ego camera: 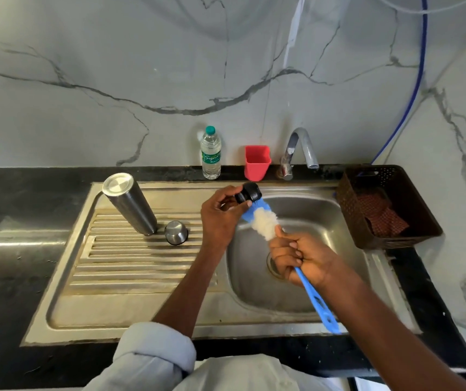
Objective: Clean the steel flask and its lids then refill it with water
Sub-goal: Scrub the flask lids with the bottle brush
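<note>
Steel shows first at left of centre: the steel flask (130, 204) stands inverted on the ribbed drainboard (130, 266), base upward, tilted in this wide view, and just to its right a small steel cup lid (176, 232) sits mouth down on the same ribs. At the middle of the frame the left hand (220, 218) pinches a black inner lid (248, 192) between thumb and curled fingertips, holding it above the left rim of the sink basin (310, 289). The white bristle head of a blue bottle brush (265, 223) touches the lid's lower side. Right of that, the right hand (302, 259) is wrapped tight round the brush's handle just below the bristles, fingers fully curled, thumb laid toward the bristles; the handle runs on toward the lower right. Behind, against the marble wall, stand a plastic water bottle (211, 153), a red holder (257, 162) and the tap (299, 149). At far right sits a brown basket (395, 241).
</note>
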